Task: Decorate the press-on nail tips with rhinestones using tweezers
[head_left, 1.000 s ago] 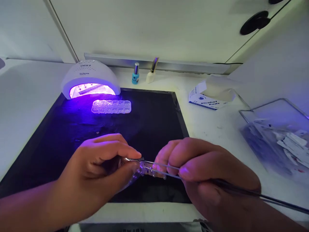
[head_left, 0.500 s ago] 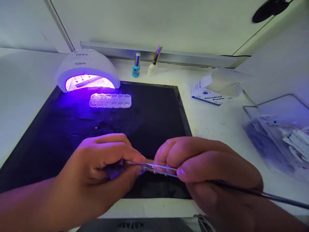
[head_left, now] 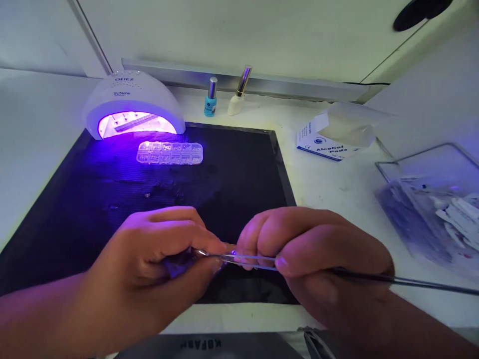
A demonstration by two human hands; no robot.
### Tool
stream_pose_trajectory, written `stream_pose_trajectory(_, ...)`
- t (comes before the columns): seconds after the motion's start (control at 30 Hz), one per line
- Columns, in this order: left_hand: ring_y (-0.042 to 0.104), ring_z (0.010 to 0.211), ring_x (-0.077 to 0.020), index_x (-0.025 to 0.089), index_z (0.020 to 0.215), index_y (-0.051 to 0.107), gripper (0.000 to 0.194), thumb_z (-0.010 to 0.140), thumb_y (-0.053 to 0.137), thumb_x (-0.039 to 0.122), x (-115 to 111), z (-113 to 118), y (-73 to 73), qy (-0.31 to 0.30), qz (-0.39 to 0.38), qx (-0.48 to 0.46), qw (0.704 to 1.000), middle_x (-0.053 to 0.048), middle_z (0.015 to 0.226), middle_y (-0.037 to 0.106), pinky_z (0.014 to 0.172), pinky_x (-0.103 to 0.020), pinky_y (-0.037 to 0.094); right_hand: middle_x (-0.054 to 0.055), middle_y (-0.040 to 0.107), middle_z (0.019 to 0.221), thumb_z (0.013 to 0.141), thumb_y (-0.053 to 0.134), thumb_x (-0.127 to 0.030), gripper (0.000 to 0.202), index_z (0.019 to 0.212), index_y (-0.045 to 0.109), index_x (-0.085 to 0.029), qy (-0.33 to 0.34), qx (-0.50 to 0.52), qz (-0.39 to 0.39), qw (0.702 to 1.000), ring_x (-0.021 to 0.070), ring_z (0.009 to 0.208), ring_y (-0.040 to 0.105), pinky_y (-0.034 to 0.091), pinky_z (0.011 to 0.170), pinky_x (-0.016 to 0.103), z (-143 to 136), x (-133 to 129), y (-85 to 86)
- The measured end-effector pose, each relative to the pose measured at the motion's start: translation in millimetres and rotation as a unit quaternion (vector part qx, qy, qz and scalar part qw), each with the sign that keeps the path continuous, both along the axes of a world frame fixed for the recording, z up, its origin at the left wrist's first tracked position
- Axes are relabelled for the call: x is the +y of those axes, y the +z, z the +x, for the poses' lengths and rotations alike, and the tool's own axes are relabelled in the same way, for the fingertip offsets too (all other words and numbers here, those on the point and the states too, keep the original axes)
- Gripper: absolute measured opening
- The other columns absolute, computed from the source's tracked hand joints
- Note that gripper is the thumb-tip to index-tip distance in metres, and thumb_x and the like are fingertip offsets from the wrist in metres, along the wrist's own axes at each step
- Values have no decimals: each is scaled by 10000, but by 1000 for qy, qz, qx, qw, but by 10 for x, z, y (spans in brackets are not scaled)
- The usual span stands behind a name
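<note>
Some work seems left, any finished part hidden: our left fingers [head_left: 215,245] pinch a shiny piece [head_left: 201,253], our right fingers [head_left: 285,265] pinch tweezers [head_left: 249,257].

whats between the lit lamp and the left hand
In the head view, the clear compartment case lies on the black mat between them, with a tiny shiny bit nearer the left hand.

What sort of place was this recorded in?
Probably a nail-care workstation, though whether in a salon or a home I can't tell. The lit SUNone lamp, the blue nail polish bottle and the clear compartment case point that way.
</note>
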State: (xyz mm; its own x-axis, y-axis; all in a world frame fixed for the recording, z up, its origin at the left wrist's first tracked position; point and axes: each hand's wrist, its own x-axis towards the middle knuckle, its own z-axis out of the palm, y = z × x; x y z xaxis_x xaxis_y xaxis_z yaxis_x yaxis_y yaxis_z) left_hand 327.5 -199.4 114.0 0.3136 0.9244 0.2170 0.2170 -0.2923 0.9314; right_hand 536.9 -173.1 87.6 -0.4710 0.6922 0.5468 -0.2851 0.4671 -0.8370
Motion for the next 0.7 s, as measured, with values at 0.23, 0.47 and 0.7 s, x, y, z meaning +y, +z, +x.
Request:
stream_pose_trajectory(0.23, 591, 492, -60, 255, 909, 842, 242, 855, 695, 71, -22, -33, -42, -13, 1, 1, 1000, 27, 662, 672, 444, -117, 455, 9, 580, 764, 960, 602, -212, 112, 881, 666, -168, 23, 34, -33, 999, 158, 710, 668, 572, 630, 307, -4, 12, -17)
stream_pose_trajectory(0.47, 591, 516, -55, 255, 924, 830, 251, 856, 697, 53, -31, -28, -26, -22, 3, -3, 1000, 30, 685, 665, 459, -110, 457, -7, 575, 752, 979, 613, -271, 150, 864, 638, -178, 22, 30, -49, 998, 146, 702, 668, 564, 643, 299, -4, 23, -34)
stream_pose_trajectory(0.7, 580, 481, -66, 255, 904, 845, 221, 844, 718, 85, -25, -12, -21, -18, -21, -8, 1000, 22, 649, 668, 428, -126, 453, -5, 562, 754, 983, 612, -264, 141, 868, 634, -186, 14, 29, -28, 999, 138, 697, 655, 569, 639, 286, -4, -1, -28)
